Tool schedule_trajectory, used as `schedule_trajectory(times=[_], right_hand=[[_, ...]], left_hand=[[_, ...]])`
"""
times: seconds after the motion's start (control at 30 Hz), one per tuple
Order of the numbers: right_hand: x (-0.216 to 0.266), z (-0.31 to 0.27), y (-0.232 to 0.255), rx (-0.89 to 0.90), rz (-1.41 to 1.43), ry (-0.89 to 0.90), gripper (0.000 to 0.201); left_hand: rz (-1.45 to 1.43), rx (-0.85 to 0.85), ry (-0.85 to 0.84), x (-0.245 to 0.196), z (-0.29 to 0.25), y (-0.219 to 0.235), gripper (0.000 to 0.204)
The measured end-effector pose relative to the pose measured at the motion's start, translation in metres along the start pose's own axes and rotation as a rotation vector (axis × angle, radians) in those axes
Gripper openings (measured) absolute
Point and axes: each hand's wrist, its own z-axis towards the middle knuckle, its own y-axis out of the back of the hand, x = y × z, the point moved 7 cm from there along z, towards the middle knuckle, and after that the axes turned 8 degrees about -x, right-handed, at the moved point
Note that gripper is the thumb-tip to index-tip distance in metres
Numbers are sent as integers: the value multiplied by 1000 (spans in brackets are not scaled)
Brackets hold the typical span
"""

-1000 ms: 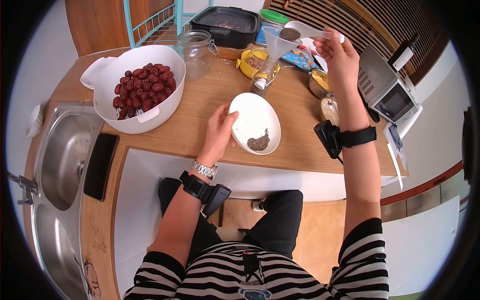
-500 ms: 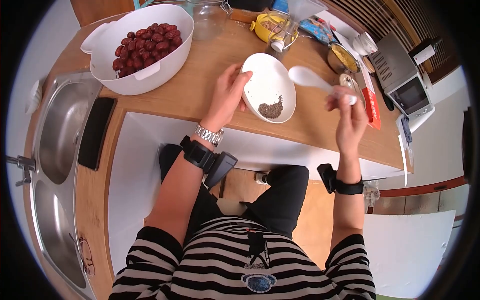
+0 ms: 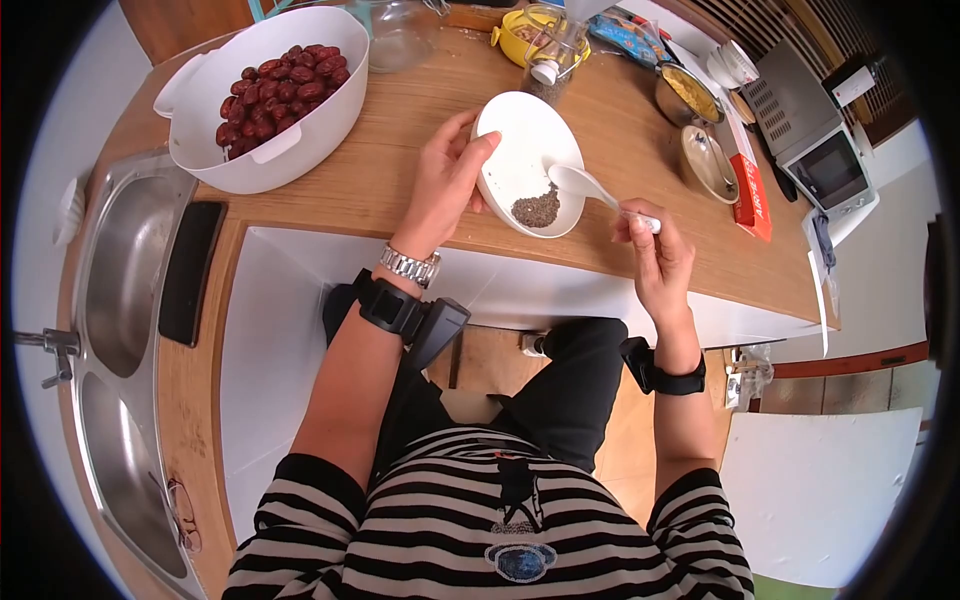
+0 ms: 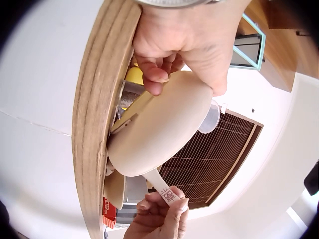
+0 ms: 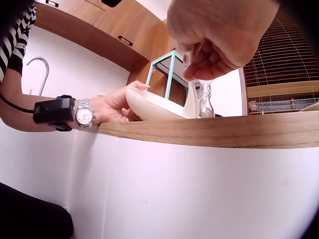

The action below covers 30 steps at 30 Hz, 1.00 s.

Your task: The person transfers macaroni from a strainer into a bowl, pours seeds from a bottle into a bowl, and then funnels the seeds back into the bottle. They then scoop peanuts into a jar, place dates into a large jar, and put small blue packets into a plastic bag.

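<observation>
My left hand (image 3: 443, 180) grips the near-left rim of a white bowl (image 3: 522, 125), thumb over the inside and fingers underneath. The bowl tilts down to the right, with a small heap of dark grey-brown seeds (image 3: 535, 210) at its lower side. Between the thumb and fingers of my right hand (image 3: 662, 265) is the handle of a white spoon (image 3: 592, 188). Its head reaches over the bowl's right rim, right at the seeds. From below, the left wrist view shows the bowl's smooth underside (image 4: 162, 124) and the spoon handle (image 4: 158, 181) sticking out past it.
Behind the bowl stands a glass swing-top bottle (image 3: 545, 82) with a clear funnel (image 3: 583, 8) above. A white basin (image 3: 315, 140) of red dates (image 3: 285, 95) sits at left, beside the sink (image 3: 125, 280). Right are a pan (image 3: 690, 98), a lidded dish (image 3: 708, 165) and a red box (image 3: 750, 200).
My right hand has come down from the funnel, where the spoon held seeds, to the bowl; the spoon looked emptied midway. My left hand still holds the bowl.
</observation>
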Motion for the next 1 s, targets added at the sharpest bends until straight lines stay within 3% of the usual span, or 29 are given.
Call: schedule_trajectory(times=[0.3, 0.37, 0.4, 0.5, 0.6, 1.0], right_hand=[[-16, -7, 0, -164, 429, -327, 21], [-33, -14, -11, -198, 643, -613, 23], [-34, -14, -15, -199, 644, -613, 23], [-45, -26, -41, -205, 969, -950, 22], [-48, -25, -49, -222, 1038, -1045, 23], [-8, 54, 16, -266, 967, -656, 22]], left_hand=[[18, -14, -41, -3, -1, 0, 39], [17, -16, -43, -2, 0, 1, 39], [11, -18, -38, -2, 0, 1, 39], [4, -16, -23, -1, 0, 1, 38], [4, -15, -2, -1, 0, 1, 38], [32, -17, -10, 2, 0, 3, 40]])
